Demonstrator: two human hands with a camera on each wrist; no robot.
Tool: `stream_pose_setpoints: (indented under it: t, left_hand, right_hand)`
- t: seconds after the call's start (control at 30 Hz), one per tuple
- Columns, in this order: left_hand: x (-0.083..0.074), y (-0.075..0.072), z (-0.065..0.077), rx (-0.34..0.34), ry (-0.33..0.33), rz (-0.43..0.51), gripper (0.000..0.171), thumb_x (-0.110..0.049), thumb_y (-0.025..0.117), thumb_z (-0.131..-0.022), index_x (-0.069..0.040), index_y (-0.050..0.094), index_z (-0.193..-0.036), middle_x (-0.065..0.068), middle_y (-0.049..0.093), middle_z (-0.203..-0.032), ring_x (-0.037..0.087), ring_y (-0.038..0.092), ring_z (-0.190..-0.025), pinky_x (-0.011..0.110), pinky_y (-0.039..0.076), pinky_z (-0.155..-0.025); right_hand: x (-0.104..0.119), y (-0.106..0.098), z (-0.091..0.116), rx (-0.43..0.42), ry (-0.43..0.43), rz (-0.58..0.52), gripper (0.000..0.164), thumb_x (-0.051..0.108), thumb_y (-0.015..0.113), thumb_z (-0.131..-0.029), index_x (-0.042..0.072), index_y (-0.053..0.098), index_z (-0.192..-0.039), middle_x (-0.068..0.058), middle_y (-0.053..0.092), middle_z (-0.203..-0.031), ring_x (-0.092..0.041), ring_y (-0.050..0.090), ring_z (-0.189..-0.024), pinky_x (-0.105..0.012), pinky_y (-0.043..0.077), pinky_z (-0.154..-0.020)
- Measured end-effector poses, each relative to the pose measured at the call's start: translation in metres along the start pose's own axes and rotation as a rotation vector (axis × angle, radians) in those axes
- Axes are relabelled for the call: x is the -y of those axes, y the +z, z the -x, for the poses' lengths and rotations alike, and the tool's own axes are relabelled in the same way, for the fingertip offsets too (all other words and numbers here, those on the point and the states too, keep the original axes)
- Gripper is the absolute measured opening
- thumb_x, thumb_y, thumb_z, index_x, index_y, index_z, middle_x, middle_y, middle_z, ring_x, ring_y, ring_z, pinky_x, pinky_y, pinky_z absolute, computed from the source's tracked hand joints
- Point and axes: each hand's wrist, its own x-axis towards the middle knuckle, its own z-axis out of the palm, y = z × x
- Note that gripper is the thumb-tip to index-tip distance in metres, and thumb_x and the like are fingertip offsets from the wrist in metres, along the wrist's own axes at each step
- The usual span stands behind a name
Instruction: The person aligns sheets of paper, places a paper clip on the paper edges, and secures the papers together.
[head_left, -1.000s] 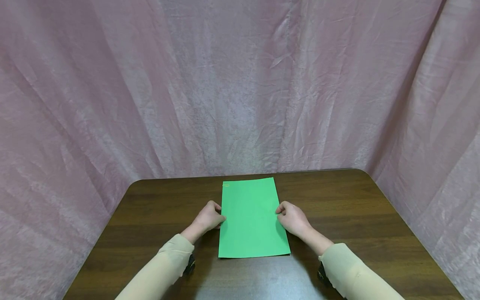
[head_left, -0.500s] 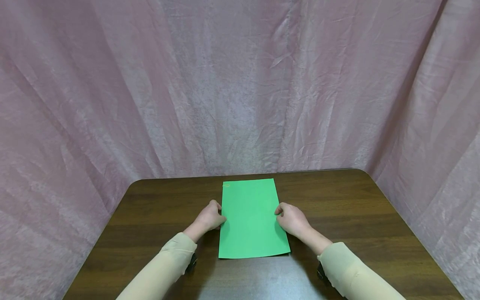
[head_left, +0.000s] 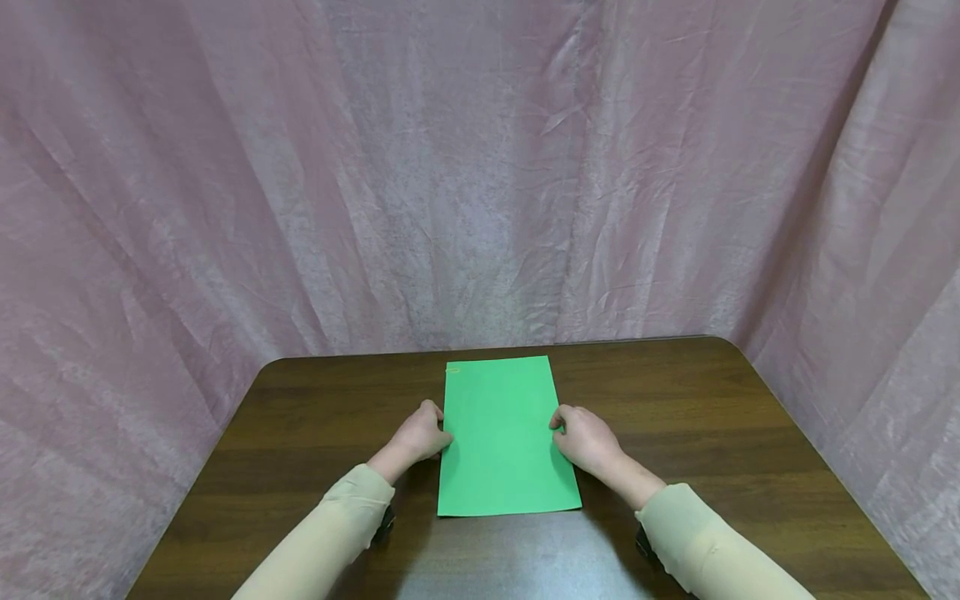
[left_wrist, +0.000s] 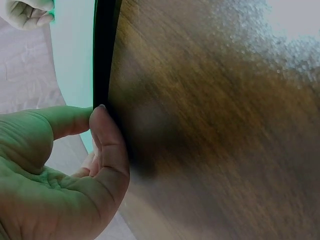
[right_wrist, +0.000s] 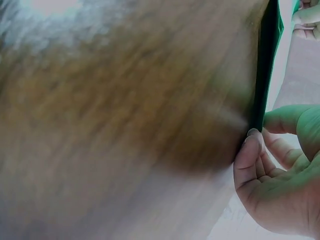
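A bright green sheet of paper (head_left: 501, 467) lies lengthwise before me at the middle of the table, with a small yellow mark like a paper clip (head_left: 453, 370) at its far left corner. My left hand (head_left: 418, 433) pinches the left long edge, thumb on top and curled fingers below, as the left wrist view shows. On the opposite edge my right hand (head_left: 588, 439) pinches likewise, at about the same height. In the right wrist view the green edge (right_wrist: 270, 60) appears as more than one layer near the top. The fingers' undersides are partly hidden in the head view.
The brown wooden table (head_left: 322, 425) has rounded far corners. Pink velvety curtains (head_left: 480, 175) hang behind it and along its sides. A glossy light reflection (head_left: 517, 567) falls on the near part of the tabletop.
Both hands keep their pinch on the paper. Over the last second they have shifted only slightly, and the paper has stayed nearly in place.
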Motion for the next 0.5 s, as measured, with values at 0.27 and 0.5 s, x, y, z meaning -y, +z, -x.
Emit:
stream_pose_setpoints:
  t: [0.27,0.5]
  left_hand:
    - [-0.0014,-0.0020,0.0034,0.008,0.011,-0.017,0.036,-0.005,0.064,-0.096,0.006,0.046,-0.126,0.013,0.059,-0.088,0.023,0.060,-0.062,0.032,0.052,-0.057]
    - [0.0023,-0.0006,0.0012,-0.003,0.013,-0.018,0.038,-0.005,0.065,-0.096,0.007,0.046,-0.127,0.013,0.059,-0.088,0.022,0.059,-0.059,0.032,0.051,-0.056]
  right_hand:
    - [-0.0016,0.0009,0.0020,-0.010,-0.027,-0.003,0.012,0.002,0.067,-0.092,0.008,0.071,-0.101,-0.006,0.061,-0.093,-0.017,0.049,-0.072,-0.035,0.047,-0.066]
    - [-0.0043,0.0027,0.0006,-0.020,-0.022,-0.010,0.013,0.002,0.066,-0.092,0.009,0.071,-0.101,-0.005,0.060,-0.094,-0.017,0.049,-0.073,-0.035,0.047,-0.067]
